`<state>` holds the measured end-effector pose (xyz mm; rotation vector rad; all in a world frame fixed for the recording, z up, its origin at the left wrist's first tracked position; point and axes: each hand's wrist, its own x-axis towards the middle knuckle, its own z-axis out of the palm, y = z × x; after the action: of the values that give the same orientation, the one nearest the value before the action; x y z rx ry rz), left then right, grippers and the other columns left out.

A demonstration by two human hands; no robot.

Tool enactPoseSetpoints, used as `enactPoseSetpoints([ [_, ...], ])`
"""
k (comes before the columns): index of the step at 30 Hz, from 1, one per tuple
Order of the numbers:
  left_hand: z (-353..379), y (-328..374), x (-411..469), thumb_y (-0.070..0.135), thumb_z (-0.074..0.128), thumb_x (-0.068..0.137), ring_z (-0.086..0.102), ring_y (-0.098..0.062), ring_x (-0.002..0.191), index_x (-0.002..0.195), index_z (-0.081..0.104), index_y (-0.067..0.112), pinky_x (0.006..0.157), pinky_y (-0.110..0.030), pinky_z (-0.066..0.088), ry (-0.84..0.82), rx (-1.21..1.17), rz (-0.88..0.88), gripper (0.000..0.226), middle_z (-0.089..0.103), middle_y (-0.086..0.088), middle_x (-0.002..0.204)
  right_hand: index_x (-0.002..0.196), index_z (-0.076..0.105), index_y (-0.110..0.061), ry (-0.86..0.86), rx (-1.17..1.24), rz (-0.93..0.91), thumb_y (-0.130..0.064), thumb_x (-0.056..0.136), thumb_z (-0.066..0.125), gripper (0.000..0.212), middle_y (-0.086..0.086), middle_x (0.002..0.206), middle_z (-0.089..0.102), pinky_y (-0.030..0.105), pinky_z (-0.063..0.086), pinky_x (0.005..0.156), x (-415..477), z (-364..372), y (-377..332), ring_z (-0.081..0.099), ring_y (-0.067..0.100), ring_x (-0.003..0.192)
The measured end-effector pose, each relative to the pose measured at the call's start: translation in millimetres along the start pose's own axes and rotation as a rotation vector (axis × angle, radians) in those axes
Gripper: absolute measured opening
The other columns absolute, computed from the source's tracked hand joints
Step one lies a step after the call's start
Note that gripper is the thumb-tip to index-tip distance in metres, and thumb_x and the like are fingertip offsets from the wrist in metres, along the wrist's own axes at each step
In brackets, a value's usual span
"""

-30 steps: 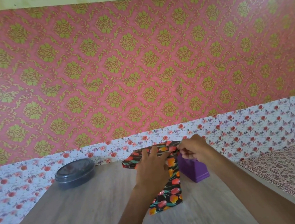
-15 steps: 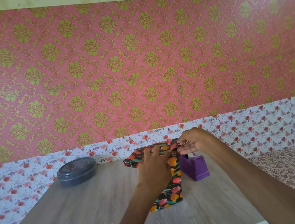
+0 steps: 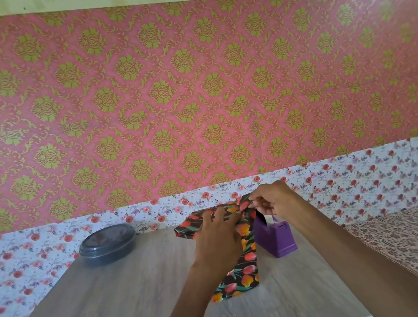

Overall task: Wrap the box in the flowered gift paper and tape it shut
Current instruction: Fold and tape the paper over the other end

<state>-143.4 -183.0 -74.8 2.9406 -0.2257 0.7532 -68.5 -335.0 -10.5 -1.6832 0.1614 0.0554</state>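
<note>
Desk (image 3: 115,301): grey wood. Paper (image 3: 243,278) mid-desk, bundled at far end, 1 long tail running toward viewer. Lidded tub (image 3: 108,245) far left, apart. Left hand (image 3: 217,239) flat, fingers spread, pressing paper. Right hand (image 3: 273,200) pinches paper's far edge, above purple dispenser (image 3: 275,237).

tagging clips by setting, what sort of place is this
Most likely a room in a home, used as a craft corner: a wood-grain table against pink-and-gold damask wallpaper, a purple tape dispenser beside flowered gift paper, and patterned cloth at the right.
</note>
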Motion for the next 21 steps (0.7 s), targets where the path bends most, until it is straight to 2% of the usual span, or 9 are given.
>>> enactPoseSetpoints([
  [3, 0, -1, 0, 0.033, 0.041, 0.096, 0.032, -0.029, 0.128, 0.142, 0.035, 0.037, 0.088, -0.043, 0.053, 0.008, 0.003, -0.008, 0.046, 0.035, -0.002, 0.14, 0.089, 0.065, 0.01, 0.101, 0.01, -0.084, 0.004, 0.085, 0.066, 0.007, 0.019, 0.065, 0.065, 0.024, 0.051, 0.042, 5, 3, 7, 0.066, 0.022, 0.059],
  [7, -2, -1, 0, 0.034, 0.04, 0.096, 0.032, -0.03, 0.128, 0.141, 0.038, 0.038, 0.089, -0.044, 0.053, -0.004, 0.008, -0.013, 0.045, 0.035, -0.002, 0.141, 0.089, 0.065, 0.007, 0.154, -0.094, -0.111, -0.003, 0.083, 0.07, 0.012, 0.016, 0.068, 0.07, 0.027, 0.052, 0.052, 8, 6, 15, 0.069, 0.02, 0.064],
  [9, -2, 0, 1, 0.034, 0.04, 0.098, 0.032, -0.031, 0.13, 0.141, 0.039, 0.037, 0.09, -0.044, 0.052, -0.015, 0.02, -0.006, 0.043, 0.034, -0.002, 0.143, 0.089, 0.065, 0.003, 0.158, -0.1, -0.111, -0.008, 0.081, 0.075, 0.017, 0.013, 0.076, 0.069, 0.029, 0.053, 0.055, 7, 3, 16, 0.067, 0.021, 0.072],
  [13, -4, -2, 5, 0.033, 0.041, 0.099, 0.033, -0.032, 0.129, 0.144, 0.036, 0.035, 0.092, -0.045, 0.052, -0.038, 0.01, 0.006, 0.045, 0.035, -0.003, 0.145, 0.11, 0.056, 0.001, 0.006, 0.102, -0.067, -0.016, 0.077, 0.083, 0.046, 0.017, 0.106, 0.058, 0.042, 0.058, 0.068, -1, -5, 14, 0.062, 0.034, 0.096],
  [14, -5, -3, 6, 0.033, 0.04, 0.099, 0.033, -0.032, 0.13, 0.145, 0.034, 0.035, 0.094, -0.045, 0.051, -0.041, 0.004, 0.011, 0.047, 0.035, -0.003, 0.146, 0.109, 0.058, 0.002, -0.025, 0.105, -0.064, -0.014, 0.077, 0.083, 0.044, 0.019, 0.106, 0.06, 0.043, 0.059, 0.073, -3, -5, 14, 0.063, 0.035, 0.097],
  [16, -8, -3, 6, 0.034, 0.038, 0.1, 0.032, -0.032, 0.134, 0.148, 0.028, 0.033, 0.1, -0.044, 0.048, -0.05, -0.031, 0.013, 0.049, 0.036, -0.001, 0.148, 0.099, 0.063, 0.005, -0.015, 0.1, -0.076, -0.004, 0.08, 0.078, 0.026, 0.019, 0.093, 0.067, 0.042, 0.058, 0.077, -1, -3, 17, 0.067, 0.032, 0.087],
  [18, -11, -5, 7, 0.036, 0.035, 0.102, 0.031, -0.032, 0.137, 0.149, 0.028, 0.032, 0.103, -0.044, 0.044, -0.056, -0.049, -0.001, 0.047, 0.036, 0.001, 0.151, 0.094, 0.063, 0.008, 0.051, 0.122, -0.087, 0.003, 0.084, 0.072, 0.014, 0.019, 0.084, 0.069, 0.04, 0.059, 0.071, 3, -2, 19, 0.069, 0.031, 0.079],
  [21, -13, -4, 6, 0.033, 0.034, 0.103, 0.03, -0.031, 0.138, 0.146, 0.038, 0.031, 0.102, -0.043, 0.045, -0.074, 0.016, -0.01, 0.042, 0.031, 0.002, 0.152, 0.091, 0.066, 0.008, 0.116, 0.127, -0.078, 0.005, 0.085, 0.068, 0.007, 0.021, 0.088, 0.069, 0.034, 0.058, 0.057, 7, -3, 22, 0.069, 0.031, 0.078],
])
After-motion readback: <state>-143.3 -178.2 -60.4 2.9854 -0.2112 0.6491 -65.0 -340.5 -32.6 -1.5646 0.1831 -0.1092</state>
